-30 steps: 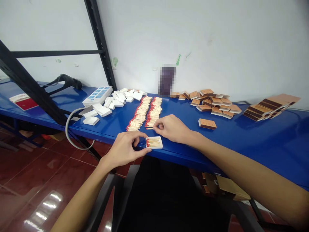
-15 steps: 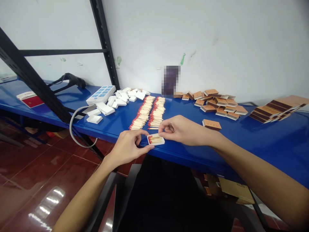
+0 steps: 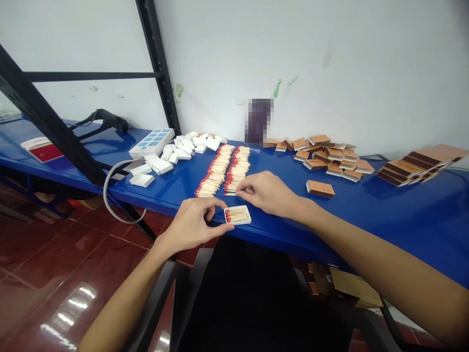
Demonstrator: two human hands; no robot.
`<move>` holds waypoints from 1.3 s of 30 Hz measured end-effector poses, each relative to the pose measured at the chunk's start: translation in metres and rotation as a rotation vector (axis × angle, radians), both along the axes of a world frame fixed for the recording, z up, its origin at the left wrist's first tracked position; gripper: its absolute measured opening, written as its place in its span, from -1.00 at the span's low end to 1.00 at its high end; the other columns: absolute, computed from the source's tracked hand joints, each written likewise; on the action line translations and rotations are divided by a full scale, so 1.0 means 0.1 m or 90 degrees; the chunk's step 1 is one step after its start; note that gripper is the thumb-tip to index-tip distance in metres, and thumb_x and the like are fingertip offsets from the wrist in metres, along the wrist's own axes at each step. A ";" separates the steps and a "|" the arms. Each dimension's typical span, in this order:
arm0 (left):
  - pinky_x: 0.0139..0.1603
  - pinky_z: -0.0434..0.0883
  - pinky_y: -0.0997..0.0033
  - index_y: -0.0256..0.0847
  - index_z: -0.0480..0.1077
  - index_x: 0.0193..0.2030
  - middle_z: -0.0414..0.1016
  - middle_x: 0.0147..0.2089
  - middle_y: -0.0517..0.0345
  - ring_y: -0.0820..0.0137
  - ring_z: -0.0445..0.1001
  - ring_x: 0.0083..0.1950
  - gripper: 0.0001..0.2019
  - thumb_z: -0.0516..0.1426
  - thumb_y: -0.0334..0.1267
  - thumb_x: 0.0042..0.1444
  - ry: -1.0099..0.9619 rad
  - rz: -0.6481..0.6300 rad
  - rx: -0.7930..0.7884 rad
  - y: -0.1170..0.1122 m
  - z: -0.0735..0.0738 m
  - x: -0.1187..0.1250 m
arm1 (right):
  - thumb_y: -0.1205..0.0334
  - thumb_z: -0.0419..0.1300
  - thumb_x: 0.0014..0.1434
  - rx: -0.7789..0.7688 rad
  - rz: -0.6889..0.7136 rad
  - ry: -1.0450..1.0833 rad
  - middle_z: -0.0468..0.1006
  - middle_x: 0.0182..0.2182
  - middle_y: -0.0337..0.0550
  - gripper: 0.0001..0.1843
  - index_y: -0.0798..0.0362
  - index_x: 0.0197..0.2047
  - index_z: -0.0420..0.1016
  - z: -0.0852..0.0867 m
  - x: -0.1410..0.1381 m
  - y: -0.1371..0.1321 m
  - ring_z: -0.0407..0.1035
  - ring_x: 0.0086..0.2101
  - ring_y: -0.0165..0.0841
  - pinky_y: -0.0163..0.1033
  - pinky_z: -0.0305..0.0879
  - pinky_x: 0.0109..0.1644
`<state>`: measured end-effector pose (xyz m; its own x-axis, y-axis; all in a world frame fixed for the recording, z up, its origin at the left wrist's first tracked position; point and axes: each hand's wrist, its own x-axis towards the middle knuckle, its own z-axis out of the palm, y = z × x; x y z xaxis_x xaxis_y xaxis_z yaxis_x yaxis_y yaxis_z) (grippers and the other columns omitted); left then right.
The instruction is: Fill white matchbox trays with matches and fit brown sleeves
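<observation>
- My left hand point(image 3: 194, 220) pinches the left end of the tray point(image 3: 238, 215), thumb in front, fingers behind.
- The tray sits at the tabletop's point(image 3: 366, 215) front edge, long axis left to right; the matches in it lie the same way, red heads left.
- My right hand point(image 3: 267, 193) closes its fingertips on one match point(image 3: 229, 194) at the near end of the right row point(image 3: 237, 168); it lies left to right.

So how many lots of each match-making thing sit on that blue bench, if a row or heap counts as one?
Rows of loose matches: 2
Scatter of white trays: 1
Heaps of brown sleeves: 2
Lone brown sleeve: 1
Part-filled tray held by the left hand: 1
Total: 7
</observation>
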<state>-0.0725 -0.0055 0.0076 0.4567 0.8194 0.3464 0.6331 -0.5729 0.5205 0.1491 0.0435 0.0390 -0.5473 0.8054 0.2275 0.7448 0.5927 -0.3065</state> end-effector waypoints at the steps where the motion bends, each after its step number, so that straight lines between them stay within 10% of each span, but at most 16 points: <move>1: -0.43 0.13 0.50 -0.16 0.50 -0.18 0.19 -0.52 0.38 0.54 0.20 -0.51 -0.71 0.32 -0.04 0.03 0.001 0.000 0.000 0.00 0.00 0.00 | 0.25 0.13 0.23 0.004 0.002 -0.008 0.50 -0.51 -0.24 -0.78 0.05 -0.35 0.61 -0.02 0.00 0.01 0.23 -0.49 -0.45 -0.29 -0.05 -0.39; 39: -0.43 0.16 0.51 -0.18 0.50 -0.16 0.23 -0.52 0.37 0.53 0.20 -0.51 -0.71 0.31 -0.06 0.05 -0.008 0.015 0.019 0.01 -0.01 0.01 | 0.22 0.14 0.19 -0.065 0.058 0.005 0.35 -0.56 -0.31 -0.83 0.07 -0.37 0.51 0.10 0.09 -0.05 0.14 -0.52 -0.48 -0.30 -0.03 -0.39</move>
<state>-0.0718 -0.0048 0.0062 0.4326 0.8194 0.3762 0.6402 -0.5730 0.5117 0.1585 0.0384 0.0489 -0.6181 0.7713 0.1519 0.6865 0.6237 -0.3737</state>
